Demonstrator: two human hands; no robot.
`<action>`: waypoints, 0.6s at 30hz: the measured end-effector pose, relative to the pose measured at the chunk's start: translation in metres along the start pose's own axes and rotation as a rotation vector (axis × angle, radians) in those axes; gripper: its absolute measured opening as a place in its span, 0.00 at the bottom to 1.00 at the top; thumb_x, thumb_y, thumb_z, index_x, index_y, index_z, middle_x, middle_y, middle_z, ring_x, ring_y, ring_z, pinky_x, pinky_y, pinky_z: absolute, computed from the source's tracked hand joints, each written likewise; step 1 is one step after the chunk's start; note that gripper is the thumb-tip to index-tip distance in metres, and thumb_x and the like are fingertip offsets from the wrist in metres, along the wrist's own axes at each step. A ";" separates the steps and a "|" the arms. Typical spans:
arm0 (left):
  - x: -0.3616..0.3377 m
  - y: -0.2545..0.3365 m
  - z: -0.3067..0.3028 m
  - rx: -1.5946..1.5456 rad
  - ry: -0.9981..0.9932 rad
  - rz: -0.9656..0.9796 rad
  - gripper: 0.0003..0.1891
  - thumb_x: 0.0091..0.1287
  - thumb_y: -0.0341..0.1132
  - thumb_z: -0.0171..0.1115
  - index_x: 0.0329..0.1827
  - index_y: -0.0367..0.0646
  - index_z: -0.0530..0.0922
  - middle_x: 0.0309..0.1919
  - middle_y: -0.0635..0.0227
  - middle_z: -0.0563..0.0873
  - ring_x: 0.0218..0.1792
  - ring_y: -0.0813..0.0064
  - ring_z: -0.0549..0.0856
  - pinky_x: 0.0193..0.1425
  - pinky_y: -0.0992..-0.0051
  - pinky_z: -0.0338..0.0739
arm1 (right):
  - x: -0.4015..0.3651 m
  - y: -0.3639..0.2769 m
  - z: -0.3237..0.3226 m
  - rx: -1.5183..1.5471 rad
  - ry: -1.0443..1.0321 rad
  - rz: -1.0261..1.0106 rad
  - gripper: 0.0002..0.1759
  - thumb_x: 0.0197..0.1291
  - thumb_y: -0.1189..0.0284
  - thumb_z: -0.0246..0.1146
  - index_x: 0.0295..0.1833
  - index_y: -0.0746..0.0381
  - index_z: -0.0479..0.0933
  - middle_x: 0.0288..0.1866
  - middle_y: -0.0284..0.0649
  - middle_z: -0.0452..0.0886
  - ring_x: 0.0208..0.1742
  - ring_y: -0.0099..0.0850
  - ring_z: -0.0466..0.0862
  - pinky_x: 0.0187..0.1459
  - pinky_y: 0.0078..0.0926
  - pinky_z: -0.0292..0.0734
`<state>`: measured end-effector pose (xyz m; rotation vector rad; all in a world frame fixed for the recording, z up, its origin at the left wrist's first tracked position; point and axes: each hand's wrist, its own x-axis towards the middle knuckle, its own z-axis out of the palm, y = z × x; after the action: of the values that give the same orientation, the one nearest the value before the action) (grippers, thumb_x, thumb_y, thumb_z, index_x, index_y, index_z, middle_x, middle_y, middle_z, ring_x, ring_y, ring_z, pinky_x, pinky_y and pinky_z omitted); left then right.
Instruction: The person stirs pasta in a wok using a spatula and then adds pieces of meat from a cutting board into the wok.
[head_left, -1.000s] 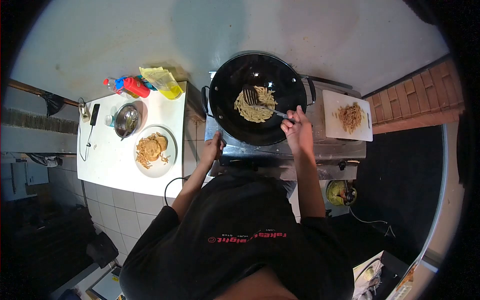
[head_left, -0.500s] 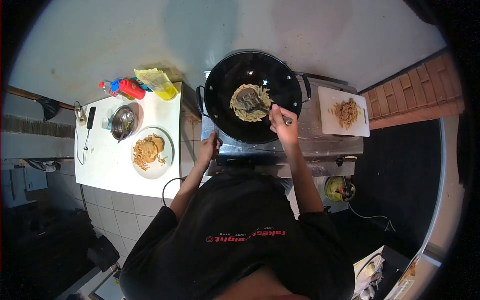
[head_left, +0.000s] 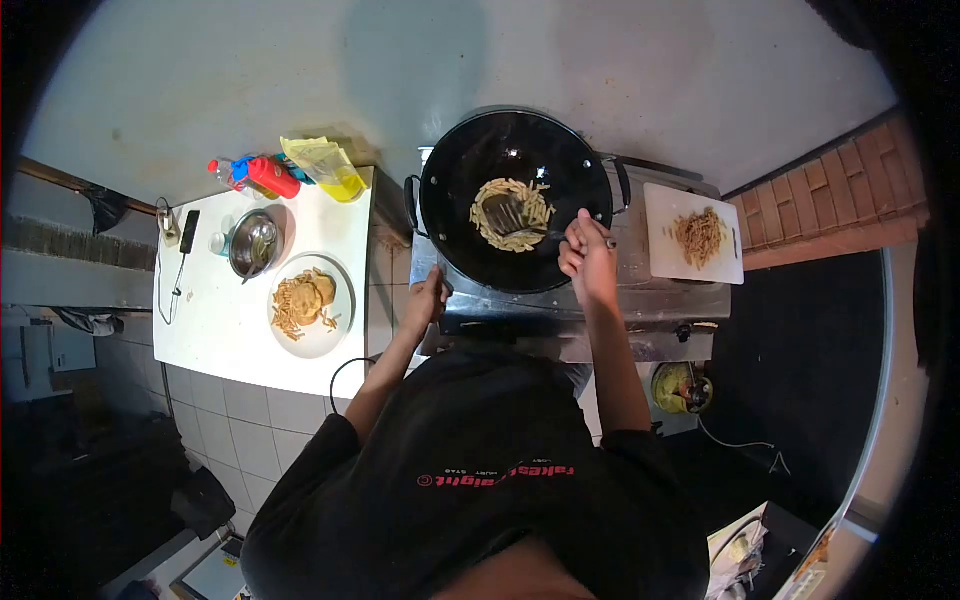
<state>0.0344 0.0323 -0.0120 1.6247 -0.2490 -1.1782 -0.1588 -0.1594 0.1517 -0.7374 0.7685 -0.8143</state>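
Observation:
My right hand (head_left: 590, 258) is closed around the handle of a slotted spatula (head_left: 506, 213), above the front right rim of a large black wok (head_left: 460, 245). Inside the wok, the spatula's blade rests among pale, stick-shaped food pieces (head_left: 512, 240), which form a rough ring around it. My left hand (head_left: 428, 298) is at the front left corner of the steel stove (head_left: 500, 312), left of the wok. Its fingers curl round the stove's edge, thumb pointing up; part of the grip is hidden.
Right of the wok, a white cutting board (head_left: 660, 255) bears browned strips (head_left: 698, 238). On the white table (head_left: 210, 340) at left are a plate (head_left: 343, 325) of food, a metal bowl (head_left: 236, 262), a red bottle (head_left: 273, 178), a yellow pouch (head_left: 325, 165) and a phone (head_left: 190, 232).
My right hand has moved a little right and towards me, and the spatula's blade has turned so its slots show. The whole view has shifted slightly; my left hand stays at the stove's corner.

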 end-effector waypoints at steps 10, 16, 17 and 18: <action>-0.008 0.009 0.003 0.013 0.012 -0.018 0.34 0.73 0.61 0.45 0.12 0.47 0.68 0.07 0.75 0.66 0.07 0.81 0.63 0.13 0.77 0.49 | 0.006 0.015 0.002 -0.375 -0.170 -0.137 0.26 0.73 0.60 0.54 0.21 0.59 0.63 0.15 0.25 0.60 0.13 0.13 0.60 0.14 0.17 0.48; -0.010 0.012 0.002 -0.013 -0.016 -0.028 0.33 0.74 0.60 0.44 0.13 0.47 0.68 0.07 0.75 0.66 0.07 0.81 0.63 0.13 0.77 0.50 | 0.013 0.013 -0.001 -0.326 -0.153 -0.087 0.26 0.73 0.60 0.54 0.21 0.59 0.64 0.15 0.25 0.60 0.13 0.14 0.59 0.14 0.17 0.47; -0.013 0.016 0.004 -0.006 -0.017 -0.010 0.33 0.74 0.59 0.44 0.13 0.47 0.68 0.07 0.75 0.66 0.07 0.81 0.63 0.13 0.77 0.51 | 0.013 0.012 -0.001 -0.327 -0.152 -0.085 0.26 0.73 0.60 0.54 0.21 0.59 0.64 0.15 0.25 0.60 0.13 0.14 0.59 0.14 0.17 0.47; -0.013 0.017 0.004 -0.007 -0.018 -0.012 0.33 0.74 0.59 0.44 0.13 0.47 0.68 0.07 0.75 0.66 0.07 0.81 0.63 0.13 0.77 0.51 | 0.011 0.009 0.000 -0.263 -0.143 -0.049 0.25 0.73 0.60 0.54 0.21 0.59 0.64 0.16 0.25 0.60 0.13 0.14 0.59 0.14 0.17 0.47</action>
<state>0.0313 0.0320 0.0093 1.6124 -0.2466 -1.2017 -0.1499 -0.1644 0.1410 -1.0412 0.7387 -0.7029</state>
